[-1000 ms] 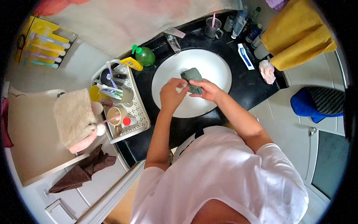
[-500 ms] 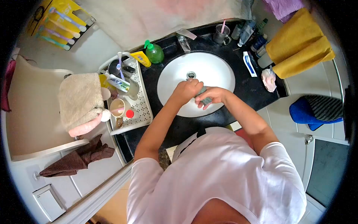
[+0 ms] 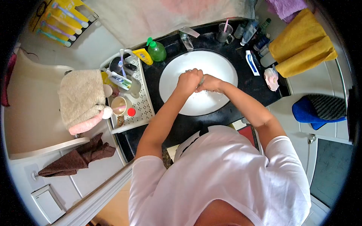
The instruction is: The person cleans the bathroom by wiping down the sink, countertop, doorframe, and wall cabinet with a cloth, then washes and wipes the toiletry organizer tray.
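Note:
Both hands are together over the white sink basin (image 3: 220,66). My left hand (image 3: 190,80) is a closed fist around a small grey-green cloth (image 3: 201,80). Pressed up against it from the right, my right hand (image 3: 211,83) has its fingers curled on the same cloth. Only a sliver of the cloth shows between the hands; the rest is hidden by the fingers. Beneath them the basin surface has faint bright marks that may be water. The metal faucet (image 3: 186,40) stands behind the basin, and the drain is covered by my hands.
Left of the basin, a white perforated tray (image 3: 145,103) holds cups, toothbrushes and a tube. A green pump bottle (image 3: 157,52) and yellow tube (image 3: 143,56) stand behind it. On the right are a toothpaste tube (image 3: 252,63), crumpled pink-white item (image 3: 271,79) and hanging yellow towel (image 3: 303,43).
My hands have drawn closer together and the right hand has moved up and turned over, so less of the cloth shows. The drain, visible before, is now covered.

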{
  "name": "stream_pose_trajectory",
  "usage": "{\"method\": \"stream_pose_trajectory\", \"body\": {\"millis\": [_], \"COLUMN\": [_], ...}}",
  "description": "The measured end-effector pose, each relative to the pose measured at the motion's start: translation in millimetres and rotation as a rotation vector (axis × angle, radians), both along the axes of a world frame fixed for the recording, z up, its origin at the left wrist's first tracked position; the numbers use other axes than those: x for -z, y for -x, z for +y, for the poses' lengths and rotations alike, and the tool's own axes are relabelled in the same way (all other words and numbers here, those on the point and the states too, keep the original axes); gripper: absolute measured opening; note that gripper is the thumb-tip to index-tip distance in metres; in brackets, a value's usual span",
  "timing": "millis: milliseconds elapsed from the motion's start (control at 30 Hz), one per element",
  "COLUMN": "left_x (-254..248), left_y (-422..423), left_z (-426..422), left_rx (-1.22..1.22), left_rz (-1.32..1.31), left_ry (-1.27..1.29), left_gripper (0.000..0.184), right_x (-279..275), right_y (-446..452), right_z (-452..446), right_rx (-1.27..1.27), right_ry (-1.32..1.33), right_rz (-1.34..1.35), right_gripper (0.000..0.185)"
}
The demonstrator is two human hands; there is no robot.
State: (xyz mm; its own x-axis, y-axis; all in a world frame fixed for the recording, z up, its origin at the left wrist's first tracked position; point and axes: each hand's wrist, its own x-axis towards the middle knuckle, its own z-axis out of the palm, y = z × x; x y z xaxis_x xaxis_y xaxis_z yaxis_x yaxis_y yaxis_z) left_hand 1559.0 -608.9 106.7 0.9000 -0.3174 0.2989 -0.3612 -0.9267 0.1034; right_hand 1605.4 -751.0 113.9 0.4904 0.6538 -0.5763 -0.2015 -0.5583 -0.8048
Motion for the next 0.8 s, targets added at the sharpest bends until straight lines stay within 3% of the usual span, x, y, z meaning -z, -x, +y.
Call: {"method": "stream_pose_trajectory", "body": {"millis": [67, 333, 500, 733, 800], "left_x": [3, 5, -5, 11, 22], "left_y": [-3, -12, -12, -16, -15], "left_z": [-3, -16, -21, -16, -16], "left_rx": [-0.106, -0.325, -0.451, -0.371, -0.332], "left_rz": [0.158, 0.329, 0.578, 0.751, 0.775], "left_ry": [-0.023, 0.14, 0.377, 0.552, 0.765], "left_gripper": [0.011, 0.011, 0.024, 0.03, 0.03], "right_x": [20, -11, -18, -26, -28], "right_y": [-13, -16, -18, -22, -22], "right_z": [2, 12, 9, 4, 2], "right_rx": [-0.214, -0.327, -0.367, -0.557, -0.592], "right_ry": [0.209, 0.617, 0.631, 0.483, 0.447], "right_rz": [-0.444, -0.886, -1.035, -1.29, -1.339], "right_gripper": [0.04, 0.026, 0.021, 0.014, 0.013]}}
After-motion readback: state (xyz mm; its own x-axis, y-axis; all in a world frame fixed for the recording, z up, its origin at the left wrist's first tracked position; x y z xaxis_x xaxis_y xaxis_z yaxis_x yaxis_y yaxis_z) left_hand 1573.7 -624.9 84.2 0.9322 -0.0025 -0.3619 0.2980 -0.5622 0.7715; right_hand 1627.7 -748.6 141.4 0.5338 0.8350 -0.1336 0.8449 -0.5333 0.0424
